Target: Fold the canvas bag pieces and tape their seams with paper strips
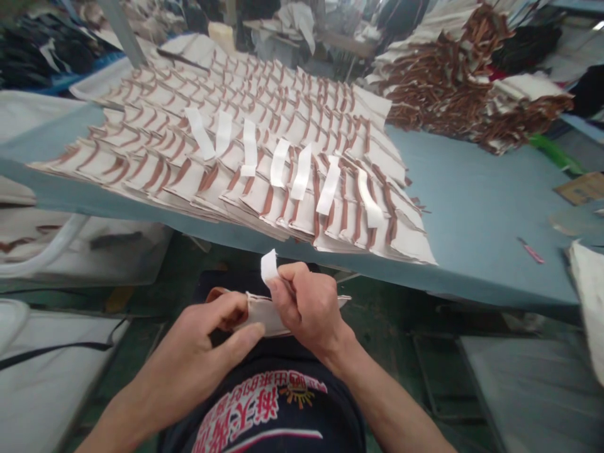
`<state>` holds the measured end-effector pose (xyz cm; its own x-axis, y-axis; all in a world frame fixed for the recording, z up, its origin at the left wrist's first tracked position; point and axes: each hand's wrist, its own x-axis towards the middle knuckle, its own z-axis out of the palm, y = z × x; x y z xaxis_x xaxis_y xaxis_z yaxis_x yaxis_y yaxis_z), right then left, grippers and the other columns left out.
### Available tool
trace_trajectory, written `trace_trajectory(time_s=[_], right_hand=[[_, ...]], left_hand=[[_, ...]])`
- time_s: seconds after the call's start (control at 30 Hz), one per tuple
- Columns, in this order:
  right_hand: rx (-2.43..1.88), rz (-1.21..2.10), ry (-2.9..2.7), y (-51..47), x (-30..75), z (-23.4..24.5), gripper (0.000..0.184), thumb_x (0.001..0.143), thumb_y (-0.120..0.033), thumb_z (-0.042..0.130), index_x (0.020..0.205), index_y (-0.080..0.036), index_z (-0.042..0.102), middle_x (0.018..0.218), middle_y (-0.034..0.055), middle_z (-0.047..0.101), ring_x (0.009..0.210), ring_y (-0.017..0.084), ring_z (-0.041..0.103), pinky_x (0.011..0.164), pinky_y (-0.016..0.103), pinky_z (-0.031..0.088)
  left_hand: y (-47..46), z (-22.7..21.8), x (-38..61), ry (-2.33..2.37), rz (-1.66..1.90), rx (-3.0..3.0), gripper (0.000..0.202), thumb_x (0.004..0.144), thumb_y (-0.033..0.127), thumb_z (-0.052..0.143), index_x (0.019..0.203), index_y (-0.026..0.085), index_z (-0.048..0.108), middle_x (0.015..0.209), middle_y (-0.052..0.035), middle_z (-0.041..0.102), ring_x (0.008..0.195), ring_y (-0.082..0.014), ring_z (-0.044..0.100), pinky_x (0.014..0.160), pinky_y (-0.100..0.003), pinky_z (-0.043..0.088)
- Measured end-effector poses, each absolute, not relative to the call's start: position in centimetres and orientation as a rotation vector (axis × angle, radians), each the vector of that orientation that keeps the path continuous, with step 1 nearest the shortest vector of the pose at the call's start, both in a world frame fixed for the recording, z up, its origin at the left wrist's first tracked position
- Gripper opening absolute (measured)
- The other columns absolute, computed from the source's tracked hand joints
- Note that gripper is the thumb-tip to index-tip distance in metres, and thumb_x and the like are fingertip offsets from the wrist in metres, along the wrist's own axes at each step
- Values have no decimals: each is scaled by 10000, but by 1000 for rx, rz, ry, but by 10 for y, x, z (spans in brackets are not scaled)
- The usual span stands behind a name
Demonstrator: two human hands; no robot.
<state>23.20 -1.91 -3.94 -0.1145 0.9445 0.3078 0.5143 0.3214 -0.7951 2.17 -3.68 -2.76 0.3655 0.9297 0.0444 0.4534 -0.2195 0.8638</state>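
Observation:
My left hand (pixel 207 340) grips a cream fabric piece with brown trim (pixel 264 314) in front of my body, below the table edge. My right hand (pixel 306 305) pinches a white paper strip (pixel 268 267) that curls up from that piece. Both hands are closed and touch the same piece. Ahead on the blue table (pixel 472 207) lie overlapping rows of similar cream and brown pieces (pixel 226 126). Several white strips (pixel 302 171) rest on top of the front rows.
A heap of the same pieces (pixel 453 75) is piled at the back right. A pink pen-like tool (pixel 531 250) and cardboard (pixel 582 187) lie at the table's right. White bins (pixel 61 251) stand low at the left.

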Motion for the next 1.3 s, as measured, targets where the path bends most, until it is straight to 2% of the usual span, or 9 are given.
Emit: trace_trajectory(time_s=[0.1,0.17,0.27,0.37,0.47,0.57,0.77,0.97,1.3], right_hand=[[-1301,797,-1658,-29,228,-46,289,1050,-483,568,855,-270,573,681,4,635,584,155,542,623,301,414],[-1302,998,-1514,-38,224,-53,307,1058,-512,599,881,-263,574,683,-18,618,575,141,515,603,290,403],[-1256,1421,-1172,-46,218,-65,514,1026,-730,660,853,-261,541,629,-68,525,521,109,410,519,262,334],[-1104,1809,-728,-45,214,-75,778,804,-979,751,735,-283,412,546,-139,310,457,61,179,422,237,172],[-997,1930,-529,-43,215,-78,863,657,-932,915,704,-280,351,532,-172,239,458,29,81,402,213,76],[-993,1942,-544,-47,218,-76,799,666,-776,1015,744,-266,405,544,-172,288,467,24,115,410,189,89],[-1025,1859,-603,-52,218,-71,730,746,-759,956,721,-261,422,532,-154,333,460,37,164,423,198,121],[-1019,2119,-824,-51,215,-59,718,573,-698,1057,780,-250,536,589,-122,482,502,58,324,486,217,256],[-1034,2203,-888,-46,220,-52,662,662,-688,1027,794,-234,565,580,-109,542,481,55,369,465,211,262]], left_hand=[[-34,-27,30,1182,725,1817,335,1072,382,575,832,225,750,736,13,750,658,-174,676,607,-229,536],[-36,-32,32,1163,748,1892,331,1114,354,542,919,219,772,904,-21,814,790,-189,748,723,-243,590],[-43,-44,27,1177,785,2142,278,1125,275,542,1015,225,793,1209,-82,820,1084,-239,778,969,-319,604],[-48,-54,19,1182,773,2312,275,1135,248,532,1058,229,795,1290,-107,797,1160,-268,761,1014,-370,593],[-49,-55,12,1140,793,2394,250,1134,211,543,1050,227,777,1165,-78,842,1064,-249,785,1002,-368,590],[-49,-50,8,1059,813,2357,238,1128,204,563,998,231,761,956,-23,849,889,-207,789,913,-308,591],[-58,-47,3,1099,664,1934,308,1127,304,556,919,244,774,799,40,800,670,-147,725,668,-225,521],[-56,-40,7,1120,715,1839,298,1041,268,588,790,235,745,681,37,764,567,-146,679,556,-224,470],[-46,-30,11,1070,717,1699,291,964,283,620,736,222,790,640,42,770,554,-133,687,547,-176,509]])
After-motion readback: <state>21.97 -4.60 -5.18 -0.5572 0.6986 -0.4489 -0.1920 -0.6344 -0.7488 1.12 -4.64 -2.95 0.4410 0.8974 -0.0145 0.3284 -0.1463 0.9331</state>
